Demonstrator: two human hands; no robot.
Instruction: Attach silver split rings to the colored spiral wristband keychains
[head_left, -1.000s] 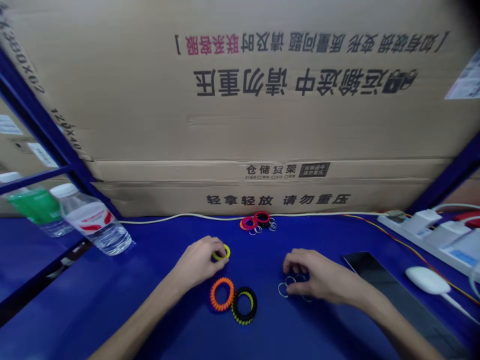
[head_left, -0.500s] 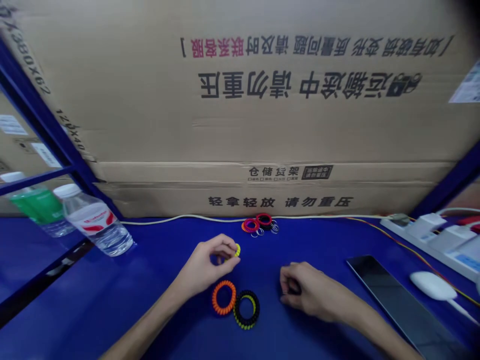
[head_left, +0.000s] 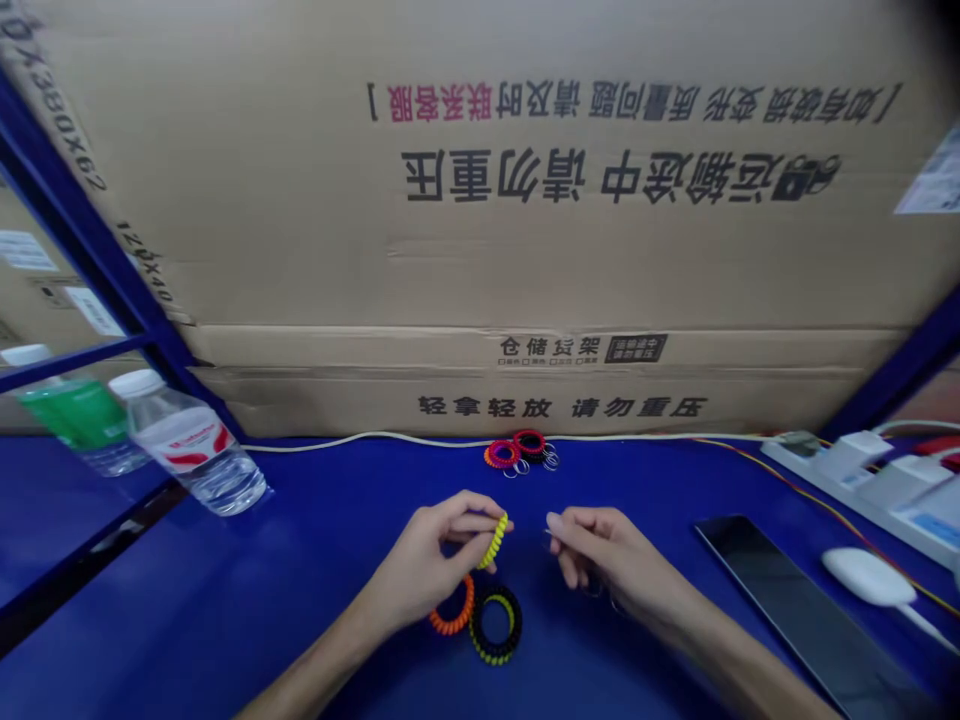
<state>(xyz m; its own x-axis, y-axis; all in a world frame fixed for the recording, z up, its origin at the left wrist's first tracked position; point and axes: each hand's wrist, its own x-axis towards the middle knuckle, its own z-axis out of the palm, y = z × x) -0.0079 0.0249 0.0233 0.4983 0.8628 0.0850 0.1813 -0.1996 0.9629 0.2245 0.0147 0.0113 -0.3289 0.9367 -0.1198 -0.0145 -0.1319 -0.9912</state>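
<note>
Left hand [head_left: 427,560] gripping yellow spiral coil [head_left: 495,540]; right hand [head_left: 600,550] pinched just beside, hold unclear, cannot tell.

My left grip [head_left: 424,565] pinches a yellow spiral coil [head_left: 494,541], which stands tilted above the blue surface [head_left: 315,650]. My right grip [head_left: 607,550] is just beside it, thumb and fingers drawn together; whatever thin thing they hold is too faint to tell. Under my left wrist lies an orange spiral coil [head_left: 454,618], just beside a black spiral coil [head_left: 496,625] with a yellow one inside it. Farther ahead sits a small heap of coils with metal key rings [head_left: 521,452]. A water bottle [head_left: 191,450] stands off to my left, and a dark tablet [head_left: 780,610] lies to my right.
</note>
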